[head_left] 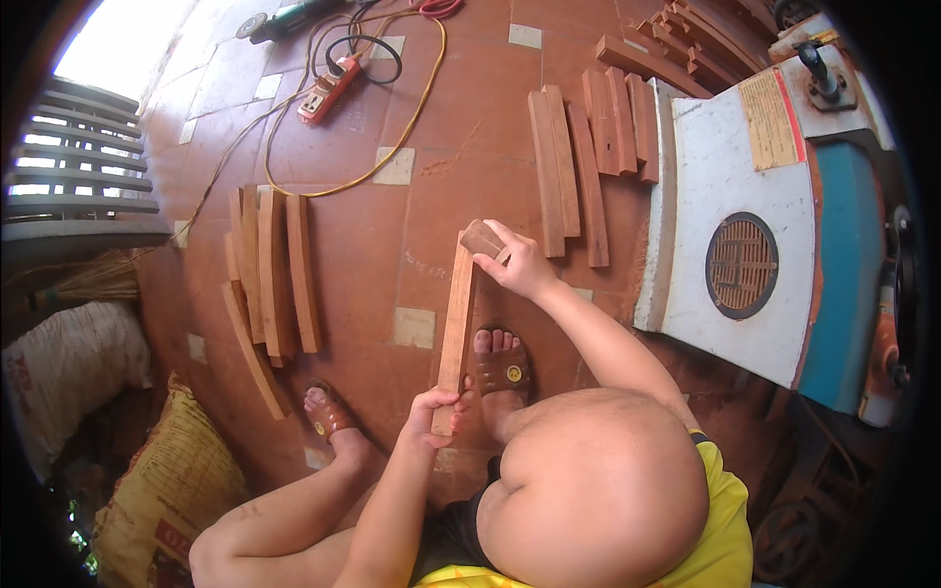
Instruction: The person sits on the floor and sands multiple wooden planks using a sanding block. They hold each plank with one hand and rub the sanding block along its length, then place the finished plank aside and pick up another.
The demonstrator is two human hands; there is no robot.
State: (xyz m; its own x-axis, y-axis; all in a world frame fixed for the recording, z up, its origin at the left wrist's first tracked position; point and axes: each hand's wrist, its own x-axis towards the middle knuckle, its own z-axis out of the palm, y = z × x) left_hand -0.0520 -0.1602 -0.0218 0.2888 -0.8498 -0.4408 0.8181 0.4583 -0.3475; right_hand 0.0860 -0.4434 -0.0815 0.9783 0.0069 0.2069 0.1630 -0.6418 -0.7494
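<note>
My left hand [438,405] grips the near end of a long reddish wooden slat [456,323] that points away from me over the floor. At the slat's far end my right hand [521,263] presses a small brownish block [482,238], likely a sanding block, onto the wood. Both my sandalled feet rest on the tiles below the slat, one at each side.
A stack of curved wooden slats [270,279] lies on the floor at left. More slats [578,162] lie at the back right beside a white and blue machine [774,245]. A power strip [325,90] with yellow cable, an angle grinder [279,22] and sacks [167,490] lie around.
</note>
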